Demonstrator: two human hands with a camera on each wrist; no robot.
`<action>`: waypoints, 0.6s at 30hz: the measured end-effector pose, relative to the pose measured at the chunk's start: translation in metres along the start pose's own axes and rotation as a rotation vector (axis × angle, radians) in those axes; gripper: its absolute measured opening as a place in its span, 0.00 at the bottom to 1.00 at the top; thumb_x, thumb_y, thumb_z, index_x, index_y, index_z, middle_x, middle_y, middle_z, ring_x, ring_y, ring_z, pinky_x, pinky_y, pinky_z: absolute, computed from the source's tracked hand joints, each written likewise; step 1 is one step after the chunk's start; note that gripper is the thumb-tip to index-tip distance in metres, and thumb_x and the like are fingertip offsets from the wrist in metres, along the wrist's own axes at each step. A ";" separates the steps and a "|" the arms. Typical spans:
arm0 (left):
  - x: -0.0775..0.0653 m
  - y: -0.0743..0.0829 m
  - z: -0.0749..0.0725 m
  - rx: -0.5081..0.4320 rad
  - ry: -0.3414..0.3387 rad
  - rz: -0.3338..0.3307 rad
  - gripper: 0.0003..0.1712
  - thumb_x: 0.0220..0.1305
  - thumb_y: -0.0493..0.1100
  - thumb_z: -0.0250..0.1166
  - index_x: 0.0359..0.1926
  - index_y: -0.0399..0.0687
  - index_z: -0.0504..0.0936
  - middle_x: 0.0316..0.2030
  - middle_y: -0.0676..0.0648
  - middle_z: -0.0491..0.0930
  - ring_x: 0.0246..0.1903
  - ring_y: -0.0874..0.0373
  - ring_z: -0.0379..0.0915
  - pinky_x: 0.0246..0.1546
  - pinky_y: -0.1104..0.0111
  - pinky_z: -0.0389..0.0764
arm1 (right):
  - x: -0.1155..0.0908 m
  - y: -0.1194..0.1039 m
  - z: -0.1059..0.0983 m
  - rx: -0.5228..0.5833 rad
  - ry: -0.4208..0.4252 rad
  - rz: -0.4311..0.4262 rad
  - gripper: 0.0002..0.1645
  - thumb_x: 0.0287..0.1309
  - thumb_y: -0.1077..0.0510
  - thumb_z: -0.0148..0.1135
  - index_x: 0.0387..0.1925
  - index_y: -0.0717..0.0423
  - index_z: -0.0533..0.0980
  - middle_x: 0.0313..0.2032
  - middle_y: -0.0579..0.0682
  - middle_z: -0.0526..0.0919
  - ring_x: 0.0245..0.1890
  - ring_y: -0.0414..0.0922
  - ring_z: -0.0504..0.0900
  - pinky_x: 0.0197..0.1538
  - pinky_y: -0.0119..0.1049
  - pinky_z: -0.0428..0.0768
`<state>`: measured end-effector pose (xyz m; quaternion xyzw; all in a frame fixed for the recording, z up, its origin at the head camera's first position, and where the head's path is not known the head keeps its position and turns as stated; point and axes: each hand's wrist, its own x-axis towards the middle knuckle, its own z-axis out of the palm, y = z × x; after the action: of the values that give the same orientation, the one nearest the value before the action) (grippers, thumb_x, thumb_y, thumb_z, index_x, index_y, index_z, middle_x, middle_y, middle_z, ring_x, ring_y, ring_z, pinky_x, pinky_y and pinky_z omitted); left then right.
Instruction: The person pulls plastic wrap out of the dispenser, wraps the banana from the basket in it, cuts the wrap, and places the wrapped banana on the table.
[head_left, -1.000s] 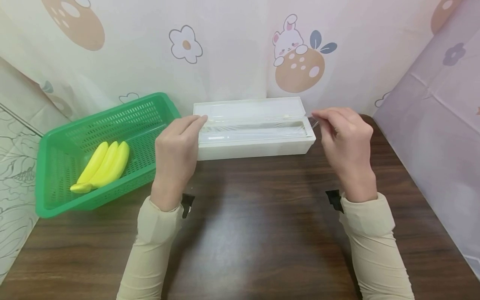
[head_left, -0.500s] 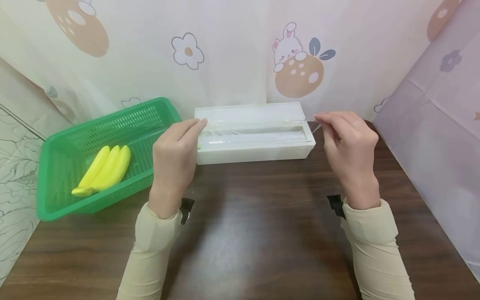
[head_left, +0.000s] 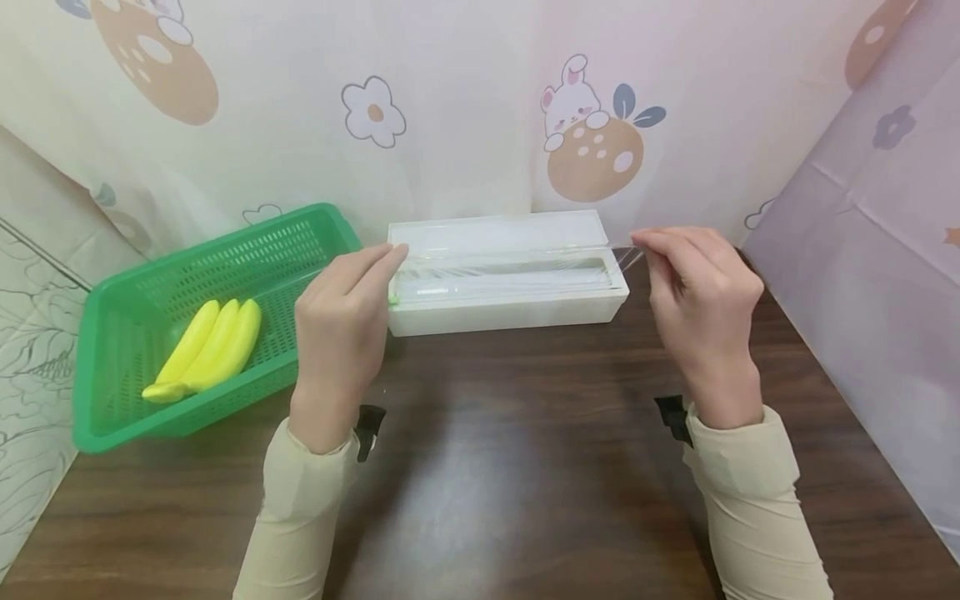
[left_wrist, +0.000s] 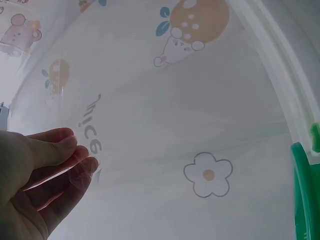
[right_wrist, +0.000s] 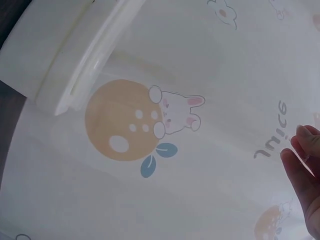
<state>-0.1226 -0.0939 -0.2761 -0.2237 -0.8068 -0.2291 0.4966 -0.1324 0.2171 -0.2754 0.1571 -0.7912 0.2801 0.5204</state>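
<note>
A long white cling film box (head_left: 517, 315) lies against the back curtain with its lid (head_left: 487, 232) folded back. Clear cling film (head_left: 510, 262) stretches up from the roll inside, its edge spanning both hands. At the box's left end, my left hand (head_left: 337, 325) pinches one corner between thumb and fingers. My right hand (head_left: 705, 321) pinches the opposite corner, just beyond the right end. In the left wrist view the thumb and fingers (left_wrist: 75, 150) meet on the film. The right wrist view shows the right fingertips (right_wrist: 302, 135) close together, partly cut off by the frame.
To the left stands a green perforated basket (head_left: 337, 218) with yellow bananas (head_left: 213, 346) inside, partly behind the left hand. A printed curtain (head_left: 465, 125) closes off the back and sides. The brown wood-grain table (head_left: 510, 467) runs toward the front.
My hands have drifted slightly apart, the left one leftward and the right one rightward, still pinching the film. The whole scene sits a little lower in the head view. Basket and bananas stay put.
</note>
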 end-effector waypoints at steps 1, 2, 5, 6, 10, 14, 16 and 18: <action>0.000 0.000 0.000 0.003 0.002 0.001 0.18 0.71 0.21 0.57 0.46 0.35 0.91 0.40 0.39 0.90 0.38 0.43 0.88 0.41 0.51 0.89 | 0.000 0.000 0.000 0.001 0.009 -0.002 0.10 0.70 0.69 0.64 0.36 0.64 0.90 0.34 0.61 0.90 0.36 0.61 0.86 0.55 0.13 0.69; 0.000 0.001 -0.001 0.004 0.004 0.002 0.18 0.71 0.21 0.57 0.46 0.35 0.91 0.40 0.39 0.90 0.38 0.42 0.88 0.40 0.51 0.89 | 0.000 0.000 0.000 0.003 0.018 -0.003 0.10 0.70 0.69 0.65 0.35 0.64 0.90 0.33 0.61 0.90 0.36 0.61 0.86 0.54 0.13 0.69; 0.000 0.001 -0.002 0.003 0.013 0.009 0.17 0.71 0.21 0.57 0.46 0.35 0.91 0.40 0.39 0.90 0.38 0.42 0.88 0.40 0.51 0.89 | -0.001 -0.002 0.001 0.006 0.039 -0.004 0.09 0.69 0.68 0.66 0.35 0.64 0.90 0.33 0.61 0.90 0.36 0.61 0.86 0.54 0.13 0.69; 0.000 0.001 -0.002 0.002 0.016 0.012 0.17 0.71 0.21 0.57 0.46 0.35 0.91 0.40 0.39 0.90 0.38 0.42 0.88 0.40 0.51 0.89 | -0.001 -0.002 0.001 0.006 0.045 -0.004 0.09 0.69 0.68 0.66 0.35 0.64 0.90 0.33 0.61 0.90 0.35 0.61 0.86 0.54 0.13 0.69; -0.001 0.002 -0.004 -0.005 0.030 0.019 0.18 0.70 0.21 0.57 0.46 0.35 0.91 0.40 0.39 0.90 0.38 0.43 0.88 0.41 0.51 0.89 | -0.001 -0.004 0.000 0.009 0.072 -0.005 0.08 0.68 0.69 0.67 0.34 0.65 0.90 0.32 0.61 0.90 0.35 0.62 0.86 0.54 0.14 0.70; 0.000 0.004 -0.006 -0.003 0.047 0.026 0.18 0.70 0.21 0.58 0.46 0.36 0.92 0.40 0.39 0.90 0.37 0.42 0.88 0.39 0.51 0.89 | -0.001 -0.006 0.000 0.016 0.105 -0.009 0.07 0.67 0.69 0.68 0.33 0.65 0.89 0.31 0.62 0.90 0.34 0.62 0.86 0.54 0.14 0.71; 0.000 0.005 -0.007 -0.004 0.054 0.028 0.18 0.70 0.21 0.58 0.45 0.36 0.92 0.40 0.39 0.91 0.37 0.43 0.88 0.39 0.51 0.89 | 0.000 -0.007 -0.001 0.021 0.117 -0.010 0.07 0.67 0.69 0.68 0.32 0.65 0.89 0.31 0.62 0.90 0.34 0.63 0.86 0.55 0.15 0.72; 0.001 0.006 -0.008 -0.008 0.061 0.029 0.18 0.70 0.21 0.57 0.46 0.37 0.92 0.40 0.40 0.91 0.37 0.43 0.88 0.38 0.51 0.89 | 0.001 -0.008 -0.001 0.023 0.131 -0.010 0.08 0.67 0.69 0.68 0.32 0.65 0.89 0.31 0.62 0.90 0.34 0.63 0.86 0.55 0.15 0.72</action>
<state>-0.1142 -0.0939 -0.2717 -0.2300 -0.7872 -0.2317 0.5232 -0.1273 0.2116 -0.2719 0.1485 -0.7516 0.2960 0.5705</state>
